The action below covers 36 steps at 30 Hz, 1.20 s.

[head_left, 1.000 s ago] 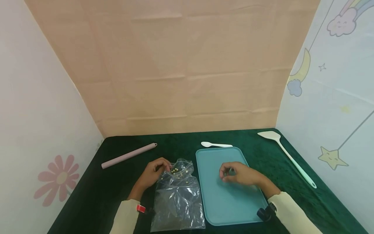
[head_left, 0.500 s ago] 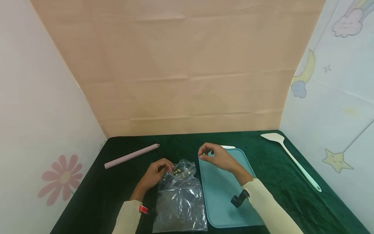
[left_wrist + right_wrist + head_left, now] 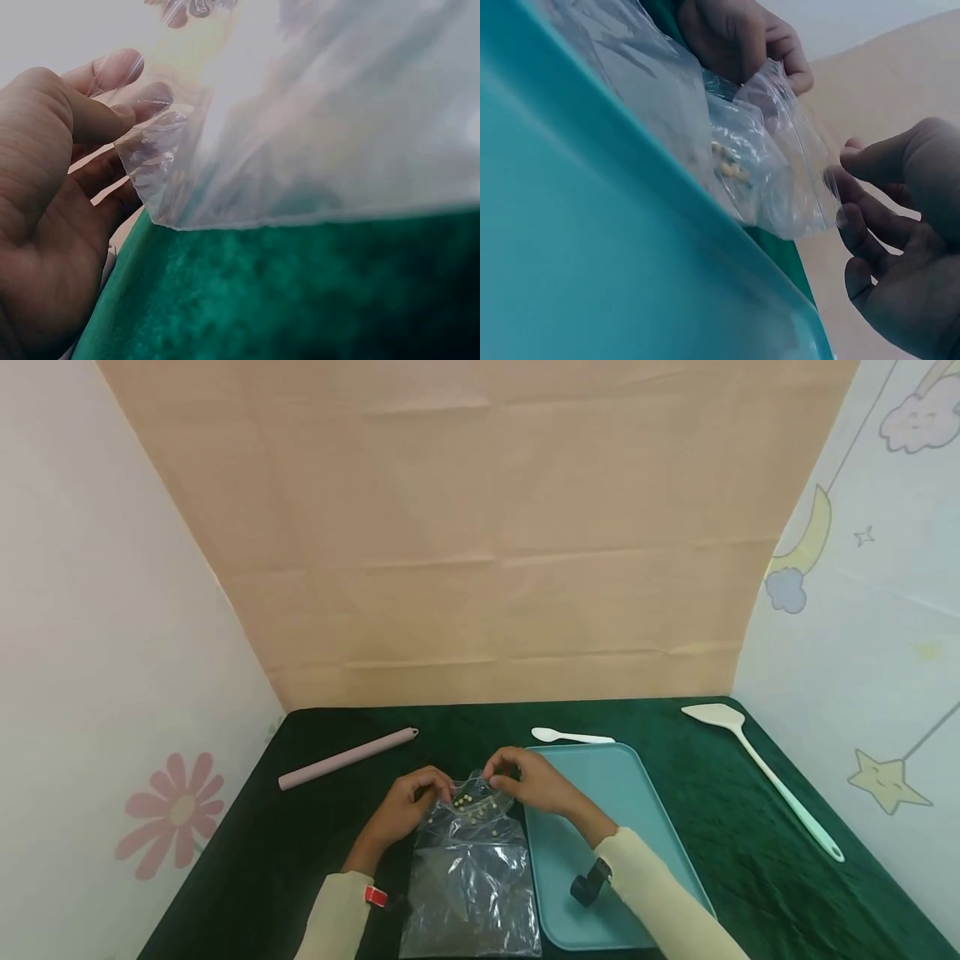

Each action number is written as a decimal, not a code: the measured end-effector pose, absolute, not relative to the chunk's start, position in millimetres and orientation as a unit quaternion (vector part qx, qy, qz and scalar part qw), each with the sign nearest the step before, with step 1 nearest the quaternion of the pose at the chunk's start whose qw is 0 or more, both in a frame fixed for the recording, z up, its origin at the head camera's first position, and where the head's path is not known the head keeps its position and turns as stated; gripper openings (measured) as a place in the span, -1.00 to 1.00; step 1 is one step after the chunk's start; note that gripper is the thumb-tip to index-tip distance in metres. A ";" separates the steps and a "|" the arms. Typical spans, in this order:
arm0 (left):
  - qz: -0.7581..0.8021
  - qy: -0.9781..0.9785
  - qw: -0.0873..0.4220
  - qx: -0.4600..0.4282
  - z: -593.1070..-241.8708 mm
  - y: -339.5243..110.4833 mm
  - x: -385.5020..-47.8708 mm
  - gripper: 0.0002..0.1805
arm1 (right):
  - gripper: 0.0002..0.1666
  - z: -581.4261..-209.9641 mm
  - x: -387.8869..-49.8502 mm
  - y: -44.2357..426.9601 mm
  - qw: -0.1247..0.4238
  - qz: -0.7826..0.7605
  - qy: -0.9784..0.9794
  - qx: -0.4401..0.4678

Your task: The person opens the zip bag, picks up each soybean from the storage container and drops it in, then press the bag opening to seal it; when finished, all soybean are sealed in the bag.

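A clear plastic zip bag (image 3: 472, 889) lies flat on the green cloth, its narrowed top end facing away from me. Small pale-yellow pieces (image 3: 463, 800) show through that top end; their kind is too small to tell. My left hand (image 3: 401, 810) pinches the top left corner of the bag between thumb and fingers, with film between them in the left wrist view. At the top right edge, my right hand (image 3: 534, 783) has its bent fingertips touching the film. In the right wrist view its thumb (image 3: 877, 159) stands slightly off the zip edge.
A blue tray (image 3: 600, 902) lies right of the bag, under the right forearm. A white spoon (image 3: 570, 737) lies behind it. A long-handled white spatula (image 3: 772, 777) rests at the right, a pink rod (image 3: 348, 758) at the left. Walls (image 3: 487, 527) stand around the table.
My right hand has moved left from above the tray, past its far left corner, to the bag's top right edge. My left hand keeps its hold on the bag's corner.
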<state>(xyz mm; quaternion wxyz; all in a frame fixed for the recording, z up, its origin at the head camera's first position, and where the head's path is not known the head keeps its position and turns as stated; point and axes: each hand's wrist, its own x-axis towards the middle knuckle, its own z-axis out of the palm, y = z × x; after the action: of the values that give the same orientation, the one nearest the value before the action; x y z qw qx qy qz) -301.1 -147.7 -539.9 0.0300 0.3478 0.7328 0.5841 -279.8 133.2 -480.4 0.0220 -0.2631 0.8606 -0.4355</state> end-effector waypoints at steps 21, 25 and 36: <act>0.588 0.734 -0.010 0.339 -541.6 -153.9 -299.5 -0.86 | -0.94 -484.2 -266.4 156.1 0.026 -0.362 0.898 -0.249; 0.589 0.731 -0.035 0.342 -538.8 -153.5 -300.7 -0.88 | -0.91 -484.0 -266.1 157.1 0.018 -0.355 0.904 -0.236; 0.589 0.752 -0.055 0.289 -535.4 -156.6 -302.4 -0.72 | -0.89 -482.3 -266.4 158.5 -0.013 -0.369 0.900 -0.232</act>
<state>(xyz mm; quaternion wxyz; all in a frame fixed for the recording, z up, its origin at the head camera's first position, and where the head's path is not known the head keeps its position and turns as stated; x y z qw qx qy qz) -302.4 -156.6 -535.4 -0.0555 0.2891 0.7522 0.5895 -266.4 158.5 -482.3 -0.0129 -0.2315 0.9001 -0.3689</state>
